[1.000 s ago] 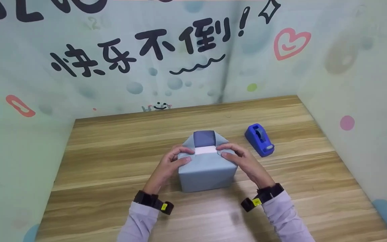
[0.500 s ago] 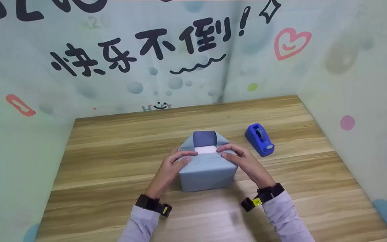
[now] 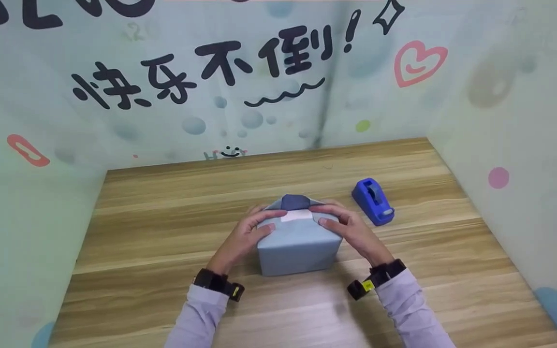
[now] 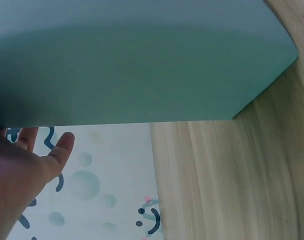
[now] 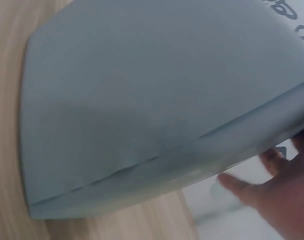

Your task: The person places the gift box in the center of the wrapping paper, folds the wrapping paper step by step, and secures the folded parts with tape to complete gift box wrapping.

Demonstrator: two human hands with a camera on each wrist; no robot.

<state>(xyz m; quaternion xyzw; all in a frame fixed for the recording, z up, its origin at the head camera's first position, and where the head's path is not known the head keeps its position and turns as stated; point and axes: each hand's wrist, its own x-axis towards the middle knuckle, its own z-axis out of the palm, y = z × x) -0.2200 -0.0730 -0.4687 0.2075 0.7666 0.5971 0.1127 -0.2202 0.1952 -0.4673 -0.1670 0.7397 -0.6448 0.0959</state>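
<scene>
A box wrapped in light blue paper (image 3: 299,258) sits on the table in front of me. At its far end a paper flap (image 3: 295,201) with a dark blue middle and slanted sides sticks up. Beside the flap a white strip (image 3: 296,215) shows on top. My left hand (image 3: 243,235) holds the paper at the far left corner, thumb on top. Mirroring it, my right hand (image 3: 357,233) holds the far right corner. Some fingers of both are hidden behind the box. Both wrist views show the wrapped box (image 4: 142,75) close up.
A blue tape dispenser (image 3: 373,201) stands on the wooden table (image 3: 162,217), to the right of the box. Printed pale walls (image 3: 278,121) close off the back and both sides. Each wrist carries a black strap with a camera (image 3: 215,284).
The flap has tipped up toward me and looks shorter from above. The fingers of both hands have shifted to the box's far edge. Box and tape dispenser have stayed in place.
</scene>
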